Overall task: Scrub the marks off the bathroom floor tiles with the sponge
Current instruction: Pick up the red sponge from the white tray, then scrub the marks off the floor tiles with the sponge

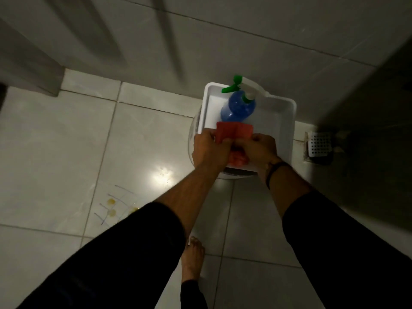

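A flat red sponge (234, 130), folded in the middle, is pinched along its near edge by both hands above a white tray (287, 121). My left hand (209, 150) grips its left end and my right hand (260, 150) its right end. A second reddish lump (238, 159) shows just under my hands, partly hidden. A blue spray bottle (238, 108) with a white and green trigger lies in the tray behind the sponge. The marks (116, 204), thin pen lines and yellow spots, are on the floor tile at the lower left.
The tray rests on a round pale base (191, 139) against the tiled wall. A floor drain grate (317, 143) sits to its right beside a dark panel (367, 108). A door edge (29, 63) stands at the left. My bare foot (192, 257) is below the tray.
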The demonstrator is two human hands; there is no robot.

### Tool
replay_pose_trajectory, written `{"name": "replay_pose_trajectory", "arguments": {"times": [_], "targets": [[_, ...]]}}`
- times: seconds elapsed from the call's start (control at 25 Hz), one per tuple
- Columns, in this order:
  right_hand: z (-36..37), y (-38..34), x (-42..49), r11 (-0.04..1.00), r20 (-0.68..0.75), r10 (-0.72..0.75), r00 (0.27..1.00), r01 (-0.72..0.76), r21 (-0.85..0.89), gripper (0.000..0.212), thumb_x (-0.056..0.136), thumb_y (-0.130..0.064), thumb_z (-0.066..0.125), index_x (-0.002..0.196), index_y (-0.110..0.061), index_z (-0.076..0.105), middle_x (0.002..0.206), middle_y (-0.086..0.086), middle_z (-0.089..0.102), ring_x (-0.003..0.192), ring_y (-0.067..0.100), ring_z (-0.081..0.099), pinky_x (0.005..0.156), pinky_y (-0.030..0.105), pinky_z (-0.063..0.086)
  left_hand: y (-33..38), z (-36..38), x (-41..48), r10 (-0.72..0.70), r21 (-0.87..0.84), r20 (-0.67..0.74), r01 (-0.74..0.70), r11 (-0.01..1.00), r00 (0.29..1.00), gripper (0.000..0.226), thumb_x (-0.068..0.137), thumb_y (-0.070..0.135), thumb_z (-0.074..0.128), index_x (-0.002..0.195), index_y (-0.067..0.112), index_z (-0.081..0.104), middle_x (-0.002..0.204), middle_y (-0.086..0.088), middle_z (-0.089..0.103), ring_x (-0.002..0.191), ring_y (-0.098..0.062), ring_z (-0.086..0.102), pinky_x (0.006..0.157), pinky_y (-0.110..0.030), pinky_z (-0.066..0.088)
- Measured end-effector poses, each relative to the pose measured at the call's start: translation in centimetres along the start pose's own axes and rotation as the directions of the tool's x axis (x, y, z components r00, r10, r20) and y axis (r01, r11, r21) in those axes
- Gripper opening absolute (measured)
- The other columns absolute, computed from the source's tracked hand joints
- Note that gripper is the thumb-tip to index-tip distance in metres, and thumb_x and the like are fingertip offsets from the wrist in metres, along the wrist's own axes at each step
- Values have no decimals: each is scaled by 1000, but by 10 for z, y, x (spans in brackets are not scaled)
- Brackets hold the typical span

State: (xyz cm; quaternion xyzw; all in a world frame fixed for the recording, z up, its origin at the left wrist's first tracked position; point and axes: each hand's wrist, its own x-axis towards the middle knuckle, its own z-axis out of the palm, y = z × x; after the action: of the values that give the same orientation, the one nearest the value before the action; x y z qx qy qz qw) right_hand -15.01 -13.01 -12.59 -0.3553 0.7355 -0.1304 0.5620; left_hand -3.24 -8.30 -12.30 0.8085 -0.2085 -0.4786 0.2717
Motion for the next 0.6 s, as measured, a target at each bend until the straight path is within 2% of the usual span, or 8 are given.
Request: {"name": "replay_pose_trajectory", "arguments": {"times": [0.12,0.2,0.24,0.32,0.44,0.48,0.56,0.6], "targets": [[7,-2,-55,991,224,-67,972,38,130,36,89,5,71,124,-2,76,104,17,84,88,28,83,68,31,68,-28,-47,-42,4,-323,56,14,946,998,24,96,11,68,120,7,67,109,-11,76,96,-29,73,91,-47,63],[23,6,-96,969,475,-23,880,-98,229,54,88,19,52,139,5,66,109,19,84,89,26,82,75,34,70,-61,-86,-70,97,-386,66,-64,920,993,22,92,5,70,113,13,69,92,8,75,77,-12,71,73,-35,62],[33,13,-116,954,572,21,820,-188,234,63,82,18,49,142,6,62,118,22,81,97,30,81,82,37,70,-83,-103,-83,133,-369,76,-96,924,988,23,89,10,73,109,21,69,87,17,75,71,-2,68,66,-24,58],[60,34,-146,918,680,128,722,-345,194,72,74,11,49,145,6,59,120,23,80,101,34,79,88,44,68,-132,-134,-103,142,-321,61,-115,940,988,26,85,36,78,110,37,70,100,27,75,79,4,70,65,-13,53],[104,74,-165,895,665,254,703,-431,113,58,85,15,43,140,8,61,101,19,84,86,32,84,74,44,71,-222,-169,-115,80,-203,-127,-105,974,989,40,87,79,59,122,62,61,126,32,67,112,3,68,85,-14,55],[120,87,-167,902,626,281,727,-422,85,55,89,14,45,141,8,60,107,22,83,93,36,82,80,47,70,-260,-179,-115,48,-121,-224,-76,990,973,47,89,82,49,130,61,57,135,31,64,123,2,64,96,-20,55],[150,110,-166,910,586,284,759,-406,84,60,87,4,60,147,3,60,132,27,75,121,44,73,101,53,61,-341,-193,-113,-8,121,-366,56,991,930,68,98,74,38,153,36,51,155,8,58,143,-17,55,116,-38,47],[165,120,-164,923,584,261,769,-377,84,62,85,-5,66,147,0,61,136,26,74,126,42,72,103,52,62,-379,-198,-110,-44,234,-393,146,961,919,77,101,71,33,160,24,45,164,-4,51,153,-26,47,123,-45,40]]}}
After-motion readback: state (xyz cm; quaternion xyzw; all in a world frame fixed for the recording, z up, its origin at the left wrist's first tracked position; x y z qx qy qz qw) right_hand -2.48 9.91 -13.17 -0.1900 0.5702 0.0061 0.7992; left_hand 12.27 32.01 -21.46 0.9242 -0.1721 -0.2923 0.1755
